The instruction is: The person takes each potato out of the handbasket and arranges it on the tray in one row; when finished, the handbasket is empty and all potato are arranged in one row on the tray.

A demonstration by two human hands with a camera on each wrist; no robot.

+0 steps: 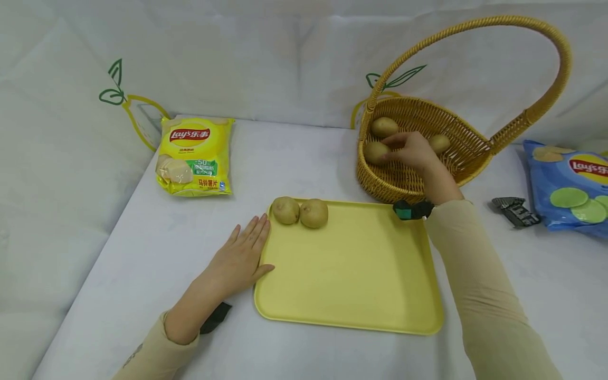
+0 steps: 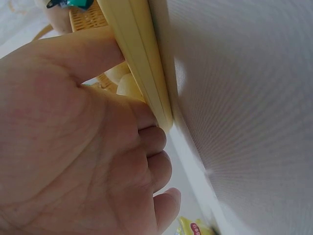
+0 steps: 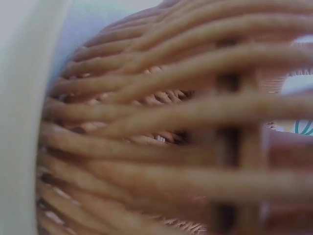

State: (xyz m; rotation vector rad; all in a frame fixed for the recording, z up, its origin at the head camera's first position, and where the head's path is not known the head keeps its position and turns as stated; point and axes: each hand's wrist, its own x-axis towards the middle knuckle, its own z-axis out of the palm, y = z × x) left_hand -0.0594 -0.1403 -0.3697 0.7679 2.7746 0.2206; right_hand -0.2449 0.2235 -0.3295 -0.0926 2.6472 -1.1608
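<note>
Two brown kiwis (image 1: 314, 214) sit side by side in the far left corner of a yellow tray (image 1: 351, 274). My left hand (image 1: 242, 258) lies with straight fingers along the tray's left edge, thumb over the rim; the left wrist view shows the palm against the tray's side. Inside the wicker basket (image 1: 380, 182), my right hand (image 1: 410, 150) pinches a kiwi (image 1: 375, 152) between thumb and fingers. Another kiwi (image 1: 384, 127) lies just behind it, and one more (image 1: 439, 143) is to the right, partly behind the hand. Basket weave fills the right wrist view.
The basket's tall handle (image 1: 522, 21) arches over to the right. A yellow chip bag (image 1: 195, 158) stands at the back left. On the right are a blue chip bag (image 1: 570, 184) and a small black packet (image 1: 516, 212). White cloth wall (image 1: 285, 63) closes off the back.
</note>
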